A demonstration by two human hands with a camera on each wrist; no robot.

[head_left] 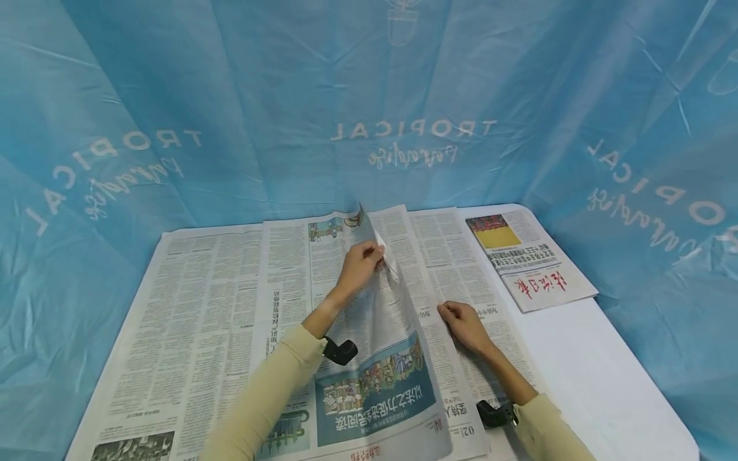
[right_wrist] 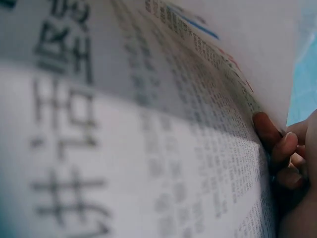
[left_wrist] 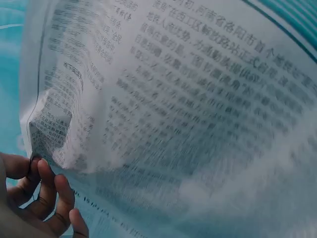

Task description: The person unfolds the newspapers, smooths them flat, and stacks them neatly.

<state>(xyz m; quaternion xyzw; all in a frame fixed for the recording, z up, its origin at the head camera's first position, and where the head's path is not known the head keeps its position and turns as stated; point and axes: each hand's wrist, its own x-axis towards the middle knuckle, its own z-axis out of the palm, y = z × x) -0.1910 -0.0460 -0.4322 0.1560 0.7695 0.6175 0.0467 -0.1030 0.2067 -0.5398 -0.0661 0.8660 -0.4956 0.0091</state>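
Spread newspaper sheets overlap across the table. My left hand (head_left: 359,266) pinches the edge of a raised newspaper page (head_left: 398,301), which curves up and leans left, with a colour picture strip near its lower end. Close up in the left wrist view, thumb and fingers (left_wrist: 47,186) grip the creased margin of the printed page (left_wrist: 148,99). Farther right, my right hand (head_left: 466,325) pinches the right edge of the newspaper underneath (head_left: 429,314). The right wrist view has its fingers (right_wrist: 282,144) at that sheet's edge, with printed columns (right_wrist: 198,148) beside them.
A folded newspaper (head_left: 533,259) with red title characters lies at the table's back right. The white tabletop (head_left: 611,378) shows along the right side. Blue printed curtains (head_left: 300,115) hang behind and at both sides. More newspaper (head_left: 179,333) covers the left.
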